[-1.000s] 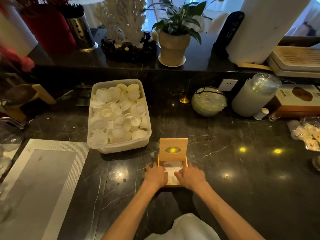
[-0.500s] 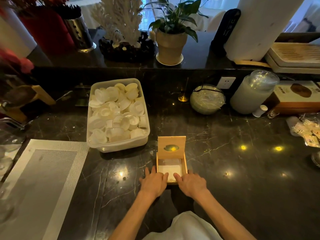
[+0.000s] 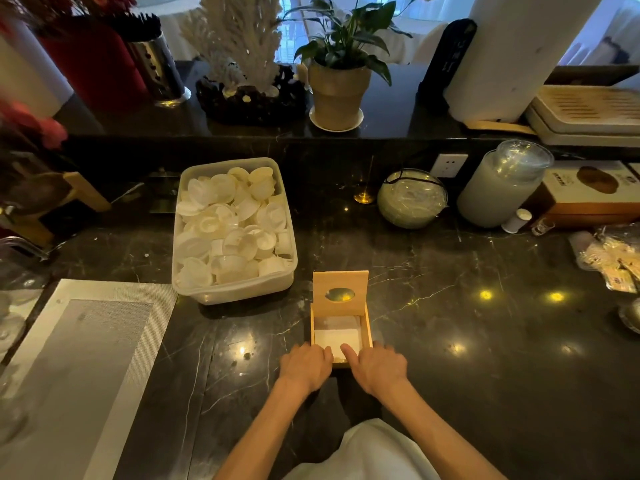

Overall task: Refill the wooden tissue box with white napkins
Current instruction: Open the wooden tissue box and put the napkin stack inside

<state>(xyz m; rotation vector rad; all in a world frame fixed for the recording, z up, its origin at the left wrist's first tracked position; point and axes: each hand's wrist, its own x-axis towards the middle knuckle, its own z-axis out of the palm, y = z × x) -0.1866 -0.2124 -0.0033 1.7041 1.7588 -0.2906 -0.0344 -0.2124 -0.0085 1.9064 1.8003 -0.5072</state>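
Note:
A small wooden tissue box stands on the dark marble counter in front of me. Its lid, with an oval slot, is tipped up at the far side. White napkins lie flat inside the box. My left hand rests at the box's near left corner, fingers bent against the near edge. My right hand sits at the near right corner, its forefinger reaching over the rim onto the napkins. Neither hand has anything lifted.
A plastic tub of white lids stands left of the box. A grey placemat lies at the near left. A round glass bowl, a lidded jar and wrapped packets stand to the right. A raised ledge holds a potted plant.
Both hands have slid back toward me, from lying over the napkins to resting at the box's near edge. More of the napkins now shows.

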